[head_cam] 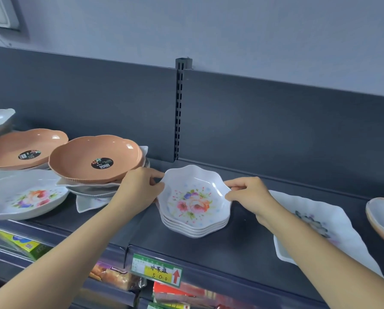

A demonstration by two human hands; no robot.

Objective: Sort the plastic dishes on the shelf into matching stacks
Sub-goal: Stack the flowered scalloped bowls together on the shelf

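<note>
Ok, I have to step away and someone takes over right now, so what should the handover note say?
Left hand and right hand each pinch a side rim of the top bowl on the flowered bowl stack, middle of the shelf.
Done: that stack matches.
To do: an orange dish and a second orange dish lie on white dishes at the left, a flowered plate in front of them, a wavy white tray under the right arm, an edge dish far right.
</note>
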